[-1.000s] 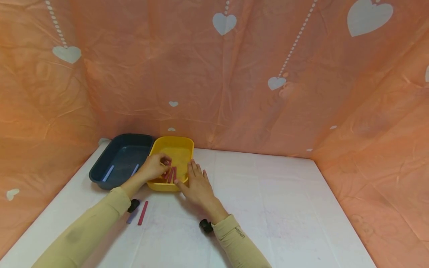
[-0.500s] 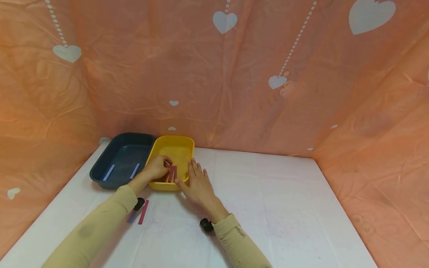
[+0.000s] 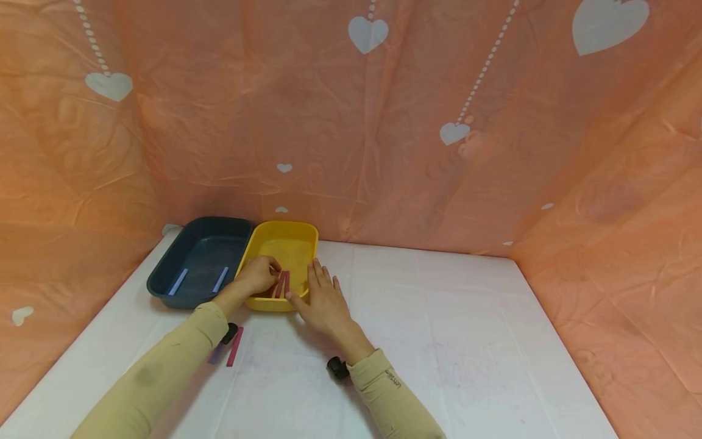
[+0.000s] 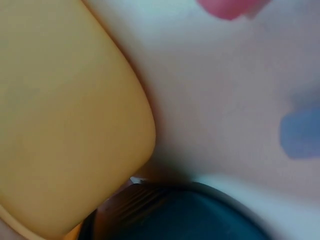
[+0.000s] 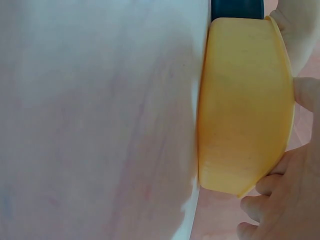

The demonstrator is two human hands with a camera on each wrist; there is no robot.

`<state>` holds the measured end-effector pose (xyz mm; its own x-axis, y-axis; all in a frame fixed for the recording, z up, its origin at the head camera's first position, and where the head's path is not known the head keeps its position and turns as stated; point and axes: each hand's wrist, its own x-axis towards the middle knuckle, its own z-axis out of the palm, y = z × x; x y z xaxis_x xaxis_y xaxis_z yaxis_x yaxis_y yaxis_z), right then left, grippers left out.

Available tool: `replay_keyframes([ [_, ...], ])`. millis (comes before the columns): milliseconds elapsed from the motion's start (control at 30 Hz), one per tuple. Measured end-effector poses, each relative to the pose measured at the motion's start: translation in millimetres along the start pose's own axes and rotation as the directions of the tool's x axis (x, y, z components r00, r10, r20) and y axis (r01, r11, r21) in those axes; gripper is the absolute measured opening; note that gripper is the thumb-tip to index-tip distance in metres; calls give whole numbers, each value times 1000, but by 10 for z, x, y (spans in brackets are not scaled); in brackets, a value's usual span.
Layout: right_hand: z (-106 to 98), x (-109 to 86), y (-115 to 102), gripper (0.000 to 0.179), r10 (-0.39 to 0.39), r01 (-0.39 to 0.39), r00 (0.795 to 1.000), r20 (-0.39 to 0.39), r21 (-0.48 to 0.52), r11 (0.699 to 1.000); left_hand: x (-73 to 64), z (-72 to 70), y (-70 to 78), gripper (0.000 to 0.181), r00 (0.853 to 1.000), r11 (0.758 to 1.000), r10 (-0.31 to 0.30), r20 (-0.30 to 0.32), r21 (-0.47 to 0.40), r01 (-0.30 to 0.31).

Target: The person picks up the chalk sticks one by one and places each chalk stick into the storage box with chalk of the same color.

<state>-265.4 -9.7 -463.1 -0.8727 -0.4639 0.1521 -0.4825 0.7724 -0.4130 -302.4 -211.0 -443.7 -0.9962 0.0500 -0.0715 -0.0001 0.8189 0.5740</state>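
Operator: What's in front of me?

Observer: Red sticks (image 3: 284, 285), lying side by side at the near end of the yellow tray (image 3: 282, 244). Your hand covers part of the group, so I can't count them.

Operator: And my left hand?

Observer: Your left hand (image 3: 255, 275) reaches over the yellow tray's left rim. Its fingers are curled in, and finger and thumb pinch a red stick, mostly hidden by the hand.

Operator: The right?

Observer: Your right hand (image 3: 326, 308) is spread, fingers nearly straight along the tray's right side, thumb at the near right corner. It touches the tray and has no stick in its grip.

Operator: What's around that?

Observer: Just to the left is a dark blue tray (image 3: 205, 250), with a pale blue stick (image 3: 178, 282) near its left side and another pale blue stick (image 3: 220, 279) near its right. Nearer you, a loose red stick (image 3: 234, 347) lies on the white table (image 3: 466, 341), beside a purple-blue stick (image 3: 216, 355) partly covered by the black device (image 3: 229, 333) on your left wrist.

Operator: Beyond the table?

Observer: An orange curtain (image 3: 411, 91) printed with pale hearts, at the back and both sides.
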Motion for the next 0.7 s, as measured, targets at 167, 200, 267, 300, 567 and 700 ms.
replay_keyframes([
  [167, -3, 0, 0, 84, -3, 3, 1000, 0, -6, 1000, -13, -8, 23, 32, 1000, 1000, 10, 3, 29, -11],
  [200, -5, -3, -1, 84, -2, 2, 1000, 0, -5, 1000, -15, -10, 25, 32, 1000, 999, 15, 4, 36, -15],
  [267, -5, -3, -1, 84, -3, 3, 1000, 0, -4, 1000, -18, -13, 24, 34, 1000, 999, 26, 3, 47, -27],
  [300, -5, -4, 0, 83, -4, 4, 1000, -2, -1, 1000, -17, -12, 22, 35, 1000, 998, 30, 2, 52, -30],
  [567, -5, -7, -1, 83, -7, 7, 1000, -7, 0, 1000, -99, -75, 53, 40, 996, 997, 73, -42, 2, -73],
  [700, -6, -4, -2, 83, -7, 7, 1000, -11, 0, 1000, -230, -124, 86, 42, 986, 990, 126, -111, -57, -133],
])
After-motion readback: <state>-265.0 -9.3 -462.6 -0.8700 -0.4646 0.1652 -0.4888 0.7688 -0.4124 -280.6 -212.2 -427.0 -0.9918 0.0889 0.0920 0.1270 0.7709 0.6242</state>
